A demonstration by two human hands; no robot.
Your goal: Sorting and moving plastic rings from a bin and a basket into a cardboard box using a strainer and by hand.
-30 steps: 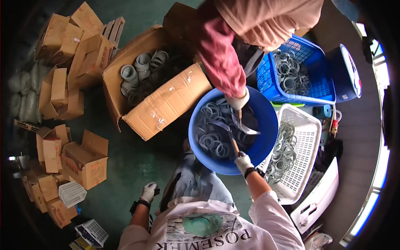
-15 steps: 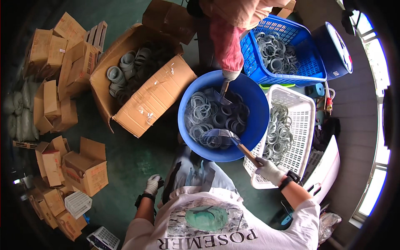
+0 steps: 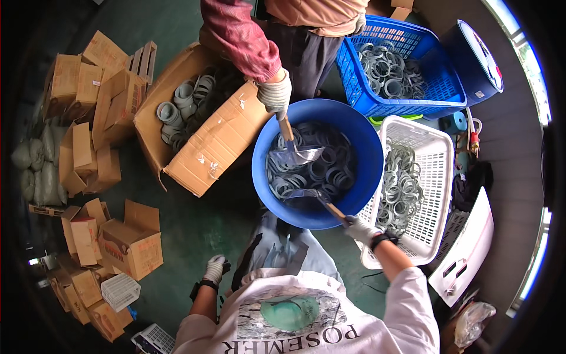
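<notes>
My right hand (image 3: 361,230), in a pale work glove, is closed round the wooden handle of a metal scoop (image 3: 306,193). The scoop's blade rests low among grey rings (image 3: 321,168) in a round blue tub (image 3: 371,194), at its near side. Beside my left thigh hangs my gloved left hand (image 3: 216,269), its fingers loosely curled with nothing visible in them. Across the tub, a co-worker's gloved hand (image 3: 275,95) grips a second scoop (image 3: 296,154), whose blade hangs over the rings near the tub's middle.
An open cardboard box (image 3: 218,141) with grey rings stands left of the tub. On the right are a white basket (image 3: 433,206) and a blue basket (image 3: 407,109), both holding rings. A blue drum (image 3: 474,65) stands far right; several cartons (image 3: 131,245) are at left.
My right hand drew the scoop slightly left and toward the tub's near rim. The co-worker's hand and scoop moved left, and their body shifted left. My left hand stayed low at my side.
</notes>
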